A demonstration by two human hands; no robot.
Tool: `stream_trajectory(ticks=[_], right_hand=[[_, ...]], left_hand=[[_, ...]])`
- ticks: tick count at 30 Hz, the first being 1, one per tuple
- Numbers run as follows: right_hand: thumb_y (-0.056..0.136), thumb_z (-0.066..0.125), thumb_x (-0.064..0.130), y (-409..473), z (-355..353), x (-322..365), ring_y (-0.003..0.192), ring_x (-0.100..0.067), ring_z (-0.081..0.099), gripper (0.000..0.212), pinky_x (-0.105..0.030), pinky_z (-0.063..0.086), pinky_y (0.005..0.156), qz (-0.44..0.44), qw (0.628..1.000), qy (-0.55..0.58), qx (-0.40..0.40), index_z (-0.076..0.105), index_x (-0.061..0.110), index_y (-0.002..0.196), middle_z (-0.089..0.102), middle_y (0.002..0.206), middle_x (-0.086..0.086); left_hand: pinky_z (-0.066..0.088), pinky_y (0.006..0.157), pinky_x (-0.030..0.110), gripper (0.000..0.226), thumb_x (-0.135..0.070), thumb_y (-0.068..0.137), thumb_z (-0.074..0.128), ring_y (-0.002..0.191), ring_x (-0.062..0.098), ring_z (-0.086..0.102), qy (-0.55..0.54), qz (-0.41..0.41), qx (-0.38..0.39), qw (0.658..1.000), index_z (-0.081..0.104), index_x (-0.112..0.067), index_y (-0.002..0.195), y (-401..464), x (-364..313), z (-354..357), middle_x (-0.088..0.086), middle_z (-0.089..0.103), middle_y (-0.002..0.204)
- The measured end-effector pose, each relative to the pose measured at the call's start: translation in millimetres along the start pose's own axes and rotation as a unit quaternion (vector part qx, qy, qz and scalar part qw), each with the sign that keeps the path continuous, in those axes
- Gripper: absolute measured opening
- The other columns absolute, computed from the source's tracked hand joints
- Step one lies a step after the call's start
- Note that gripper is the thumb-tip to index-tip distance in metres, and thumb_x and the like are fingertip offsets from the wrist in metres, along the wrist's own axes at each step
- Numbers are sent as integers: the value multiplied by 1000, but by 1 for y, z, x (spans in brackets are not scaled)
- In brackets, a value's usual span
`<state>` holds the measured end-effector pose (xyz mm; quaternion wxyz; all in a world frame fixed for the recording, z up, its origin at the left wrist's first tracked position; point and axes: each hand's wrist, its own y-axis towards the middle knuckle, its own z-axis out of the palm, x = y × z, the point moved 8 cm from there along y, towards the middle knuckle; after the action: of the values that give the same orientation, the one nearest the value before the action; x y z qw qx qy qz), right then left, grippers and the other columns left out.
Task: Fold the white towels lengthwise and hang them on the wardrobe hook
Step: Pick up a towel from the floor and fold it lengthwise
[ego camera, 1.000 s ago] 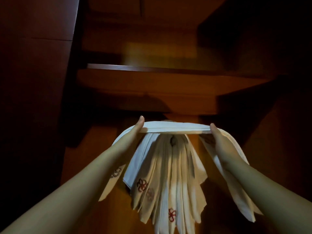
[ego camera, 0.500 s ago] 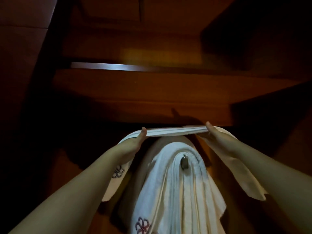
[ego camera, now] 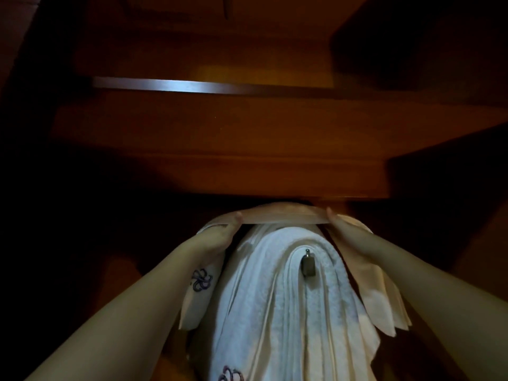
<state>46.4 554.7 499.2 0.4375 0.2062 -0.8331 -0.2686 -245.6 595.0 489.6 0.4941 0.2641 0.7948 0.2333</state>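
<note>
White towels (ego camera: 277, 292) already draped over the hook (ego camera: 308, 266) now fill your near view. Beyond them, your left hand (ego camera: 217, 237) and right hand (ego camera: 345, 232) each grip an end of the folded towel (ego camera: 283, 217), carried higher than before, level under the shelf (ego camera: 220, 174); lower it next.

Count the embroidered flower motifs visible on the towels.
2: one flower motif on the held towel beside the left forearm, another at the bottom edge; folds may hide more.
</note>
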Motion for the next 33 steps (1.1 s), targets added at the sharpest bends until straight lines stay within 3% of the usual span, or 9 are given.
stream_trajectory(ticks=[2,6,9,13,16,19,23,26,33], right_hand=[[63,36,101,10,-1,1,135,-19,49,106,-48,32,118,19,1000,-7,-13,57,32,140,58,143,4],[76,39,90,22,11,3,128,-19,57,85,-45,39,113,48,998,46,-1,62,32,133,62,138,0],[79,43,83,22,12,-2,120,-19,62,71,-42,43,109,67,994,87,-12,67,33,125,66,132,-2],[82,42,76,18,2,-12,106,-13,67,49,-33,48,97,76,988,128,-32,66,42,108,68,127,-5],[88,30,81,21,6,-18,127,-24,56,76,-47,36,115,94,994,49,-12,60,29,135,60,139,-7],[83,22,87,18,17,-6,129,-22,53,82,-49,35,115,85,996,-27,-5,58,37,138,60,138,2],[80,23,86,10,18,-12,119,-18,58,76,-42,41,110,96,995,8,-12,61,38,127,63,132,0],[76,26,87,1,13,-34,127,-21,55,89,-39,38,113,122,991,60,-10,56,31,139,59,141,-6],[58,31,106,-25,25,-59,143,-20,39,112,-47,24,122,118,992,47,-25,52,34,141,46,150,4]], left_hand=[[30,95,10,77,-68,92,27,130,15,46,3,-27,-8,1000,40,-19,151,1,-2,-4,5,43,153],[37,63,-7,59,-49,104,37,98,2,52,-31,-43,-16,998,44,-10,148,6,-1,-11,11,45,152],[31,109,18,75,-67,96,28,140,19,39,12,-51,-15,999,38,-19,153,8,0,-1,8,38,158],[31,114,29,81,-74,90,20,140,21,43,56,-16,17,998,51,-25,146,2,-18,18,2,50,149],[37,108,24,71,-68,97,25,134,17,51,26,-17,-12,999,49,-23,147,2,-13,10,3,49,150],[53,63,9,59,-56,102,39,77,-5,68,-80,-63,0,995,52,-14,142,2,15,1,7,56,141],[42,100,22,77,-73,89,39,124,12,55,-88,-78,10,993,52,-17,141,-6,29,14,7,54,143],[43,110,35,101,-86,65,39,123,23,59,-115,-92,61,987,60,-16,134,-18,24,34,11,64,131],[41,100,30,100,-86,78,26,119,21,54,-43,-132,48,989,50,-17,146,-33,41,36,7,54,142]])
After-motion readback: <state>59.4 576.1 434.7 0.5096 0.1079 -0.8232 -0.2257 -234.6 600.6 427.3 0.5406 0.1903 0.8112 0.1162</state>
